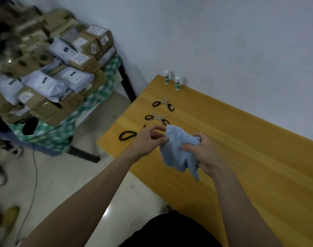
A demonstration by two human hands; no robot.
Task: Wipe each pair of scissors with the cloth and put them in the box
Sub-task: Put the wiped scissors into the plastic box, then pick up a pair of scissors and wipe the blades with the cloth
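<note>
A light blue cloth (178,154) hangs bunched over the yellow table (241,157), held between both hands. My left hand (148,139) pinches its left edge. My right hand (203,154) grips the bunched right side; a small dark thing shows under this hand, too hidden to name. Three pairs of black-handled scissors lie on the table's far left end. The farthest pair (163,103) lies open, and so does the middle pair (157,118). My left hand partly covers the nearest pair (128,135).
Two white and green glue sticks (172,80) stand by the wall at the table's far corner. To the left, a low table with a green checked cover (105,86) carries a pile of parcels (50,68). A cable (33,184) and people's feet are on the floor.
</note>
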